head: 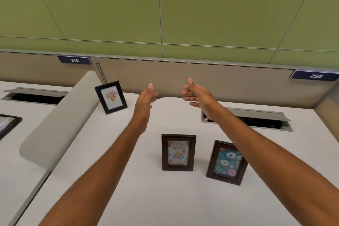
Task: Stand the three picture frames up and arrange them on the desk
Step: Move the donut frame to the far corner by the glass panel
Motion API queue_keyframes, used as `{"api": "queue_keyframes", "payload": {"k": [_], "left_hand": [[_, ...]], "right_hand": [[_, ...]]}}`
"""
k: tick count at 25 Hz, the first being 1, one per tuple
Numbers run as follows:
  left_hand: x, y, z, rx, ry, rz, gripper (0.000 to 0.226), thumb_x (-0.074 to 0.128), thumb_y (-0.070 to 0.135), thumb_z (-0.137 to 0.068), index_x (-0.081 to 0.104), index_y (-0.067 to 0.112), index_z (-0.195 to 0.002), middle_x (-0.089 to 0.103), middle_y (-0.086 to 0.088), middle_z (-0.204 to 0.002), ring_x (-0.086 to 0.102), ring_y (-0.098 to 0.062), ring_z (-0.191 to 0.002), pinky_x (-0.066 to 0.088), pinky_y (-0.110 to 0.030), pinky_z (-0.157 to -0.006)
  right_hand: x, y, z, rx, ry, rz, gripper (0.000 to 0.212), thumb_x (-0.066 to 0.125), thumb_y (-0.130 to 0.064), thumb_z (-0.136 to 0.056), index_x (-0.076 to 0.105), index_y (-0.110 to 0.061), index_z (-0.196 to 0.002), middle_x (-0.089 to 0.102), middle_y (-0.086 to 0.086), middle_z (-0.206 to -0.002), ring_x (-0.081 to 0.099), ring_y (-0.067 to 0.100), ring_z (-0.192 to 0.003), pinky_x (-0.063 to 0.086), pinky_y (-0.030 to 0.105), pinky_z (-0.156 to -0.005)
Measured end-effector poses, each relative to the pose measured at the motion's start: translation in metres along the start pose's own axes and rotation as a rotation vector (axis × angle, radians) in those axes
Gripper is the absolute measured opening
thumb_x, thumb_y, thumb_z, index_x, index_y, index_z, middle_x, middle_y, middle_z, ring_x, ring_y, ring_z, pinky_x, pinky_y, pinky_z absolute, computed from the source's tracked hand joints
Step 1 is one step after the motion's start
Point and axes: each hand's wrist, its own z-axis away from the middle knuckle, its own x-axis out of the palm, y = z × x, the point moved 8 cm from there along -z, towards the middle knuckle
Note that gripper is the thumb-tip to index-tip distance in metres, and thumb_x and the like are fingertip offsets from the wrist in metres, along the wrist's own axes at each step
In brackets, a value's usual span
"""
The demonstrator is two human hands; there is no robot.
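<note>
- The counter [183,198] is flat, pale and smooth, with a rounded back corner.
- Three picture frames stand upright on it. All are dark rectangles with thick edges and a shiny front.
- The flower frame [110,97] stands far back on the left, next to a soft grey divider [60,121] with round corners. It tilts a little.
- The birthday frame [178,152] stands in the middle of the counter, facing the person. Its picture has bright balloons.
- The donut frame [226,163] stands just beside it on the right, not touching, and is turned a bit to one side. Its picture is teal with pink and white rings.
- The right forearm crosses in front of the donut frame's top right corner.
- A grey metal slot [256,117] with a lifted lid sits in the counter on the right. The right wrist hides its left end.
- A low tan panel runs along the back, with a green wall above it. Small dark signs read 249 [74,60] and 250 [315,76].
- Another dark frame [8,124] lies at the far left edge on the next counter.
- Both arms reach forward, bare and straight, over the counter.
- The left hand [145,98] and right hand [197,96] are up in the air, palms facing each other, well above the frames.
- Each grip is wide with loose fingers, holding nothing.
</note>
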Motion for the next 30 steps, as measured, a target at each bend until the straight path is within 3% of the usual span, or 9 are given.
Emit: {"api": "queue_keyframes", "payload": {"k": [6,9,12,18,22,26,30], "left_hand": [[0.109,0.005,0.052,0.027,-0.087,-0.017,0.036,0.042,0.06,-0.112,0.068,0.034,-0.114,0.07,-0.008,-0.143,0.063,-0.022,-0.134,0.041,-0.046,-0.119],[0.153,-0.007,0.076,0.028,-0.144,-0.023,0.042,0.043,0.062,-0.111,0.067,0.032,-0.126,0.07,-0.002,-0.143,0.062,-0.019,-0.136,0.04,-0.045,-0.119],[0.186,-0.028,0.095,0.012,-0.199,-0.045,0.064,0.043,0.069,-0.104,0.062,0.025,-0.146,0.066,-0.001,-0.149,0.059,-0.019,-0.139,0.038,-0.044,-0.12],[0.207,-0.093,0.118,-0.118,-0.208,-0.059,0.049,0.042,0.067,-0.108,0.06,0.033,-0.138,0.064,0.008,-0.142,0.057,-0.016,-0.135,0.039,-0.044,-0.119],[0.208,-0.142,0.131,-0.221,-0.203,-0.062,0.037,0.048,0.068,-0.106,0.066,0.039,-0.12,0.072,0.022,-0.124,0.066,0.004,-0.116,0.046,-0.026,-0.097],[0.214,-0.175,0.14,-0.33,-0.246,-0.005,0.04,0.049,0.065,-0.108,0.066,0.033,-0.124,0.078,0.034,-0.098,0.069,0.023,-0.091,0.051,0.0,-0.062],[0.217,-0.198,0.138,-0.414,-0.28,0.041,0.041,0.041,0.068,-0.109,0.066,0.039,-0.124,0.078,0.037,-0.099,0.07,0.023,-0.09,0.05,0.002,-0.061]], "right_hand": [[-0.112,0.029,0.067,-0.006,0.088,-0.024,0.062,0.049,-0.076,-0.1,0.072,-0.024,-0.125,0.079,0.001,-0.125,0.074,0.027,-0.121,0.052,0.05,-0.111],[-0.151,0.045,0.097,-0.002,0.113,-0.037,0.063,0.048,-0.075,-0.101,0.072,-0.022,-0.126,0.079,0.002,-0.125,0.073,0.027,-0.122,0.052,0.049,-0.111],[-0.176,0.062,0.117,0.01,0.139,-0.043,0.063,0.048,-0.075,-0.101,0.072,-0.022,-0.126,0.079,0.003,-0.125,0.073,0.024,-0.12,0.054,0.048,-0.111],[-0.195,0.116,0.138,0.099,0.197,-0.071,0.064,0.049,-0.072,-0.102,0.071,-0.019,-0.13,0.078,0.002,-0.127,0.072,0.021,-0.121,0.052,0.049,-0.112],[-0.188,0.173,0.152,0.23,0.262,-0.085,0.067,0.039,-0.068,-0.107,0.07,-0.015,-0.133,0.074,0.006,-0.133,0.067,0.026,-0.127,0.049,0.05,-0.116],[-0.166,0.222,0.169,0.349,0.308,-0.157,0.073,0.031,-0.071,-0.106,0.073,-0.014,-0.125,0.078,0.01,-0.124,0.068,0.029,-0.123,0.049,0.051,-0.116],[-0.153,0.245,0.173,0.377,0.373,-0.269,0.082,0.031,-0.088,-0.087,0.077,-0.024,-0.113,0.085,-0.001,-0.106,0.076,0.019,-0.108,0.054,0.041,-0.102]]}}
